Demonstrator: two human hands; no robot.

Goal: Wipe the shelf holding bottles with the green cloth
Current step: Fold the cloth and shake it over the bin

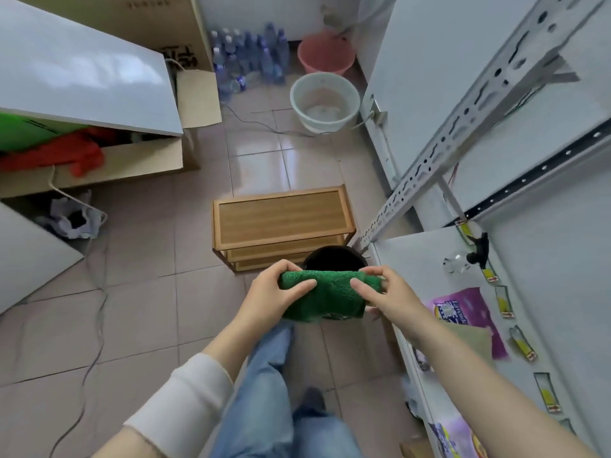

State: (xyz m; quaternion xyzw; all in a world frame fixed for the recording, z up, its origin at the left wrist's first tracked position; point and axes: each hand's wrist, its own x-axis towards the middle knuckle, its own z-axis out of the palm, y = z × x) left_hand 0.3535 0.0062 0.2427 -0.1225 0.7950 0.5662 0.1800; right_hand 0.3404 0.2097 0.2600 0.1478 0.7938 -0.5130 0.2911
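Note:
A folded green cloth [327,294] hangs between my two hands in the lower middle of the head view, above a dark round bin [334,256]. My left hand [277,290] grips its left end, thumb on the front. My right hand [385,290] pinches its right end. The white metal shelf unit [413,259] stands right beside my right hand, with several small yellow bottles [524,345] lying along its back edge, a clear glass piece [458,263] and purple packets [463,312] on it.
A low wooden rack [281,219] stands on the tiled floor ahead. Further off are a white basin [325,102], a pink basin [325,54] and several water bottles [251,61]. Cardboard boxes [132,160] with white boards lie at left; a cable trails across the floor.

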